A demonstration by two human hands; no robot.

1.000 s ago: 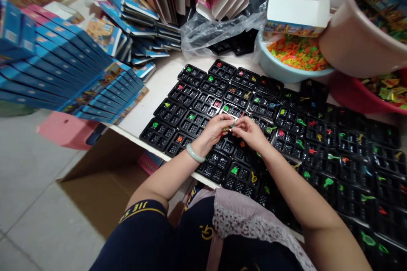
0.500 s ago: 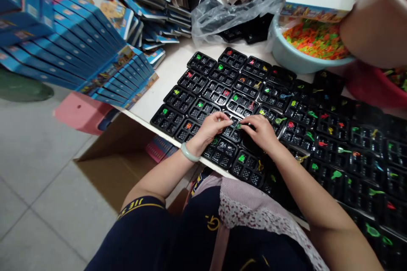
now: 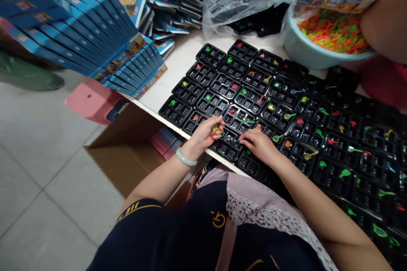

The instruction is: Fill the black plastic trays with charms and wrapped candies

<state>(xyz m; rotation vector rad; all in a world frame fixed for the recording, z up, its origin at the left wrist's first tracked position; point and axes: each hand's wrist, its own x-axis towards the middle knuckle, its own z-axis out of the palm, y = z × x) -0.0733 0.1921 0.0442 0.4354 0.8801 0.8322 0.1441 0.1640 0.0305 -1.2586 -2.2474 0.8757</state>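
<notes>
My left hand point(image 3: 208, 132), with a pale bangle at the wrist, is curled around small yellow and red plastic pieces point(image 3: 214, 129) just above the near trays. My right hand point(image 3: 259, 144) reaches down with thumb and fingers together at the right end of a black compartment tray point(image 3: 226, 149). A small dark bluish piece point(image 3: 236, 142) shows at its fingertips; whether they still grip it I cannot tell. Just beyond, another black tray point(image 3: 239, 119) has a red piece in one compartment and a green spoon-shaped piece point(image 3: 248, 121) in another.
Rows of black trays with small coloured pieces cover the table point(image 3: 152, 98). Behind them stands a light blue basin point(image 3: 294, 46) of orange and green pieces. Blue boxes point(image 3: 104, 21) are stacked at the left, above a pink stool point(image 3: 90, 100) and an open carton point(image 3: 117, 152).
My right hand has moved toward the near edge, from one tray to the tray in front of it. My left hand has drawn back slightly and turned, showing the pieces in it. The view has shifted.
</notes>
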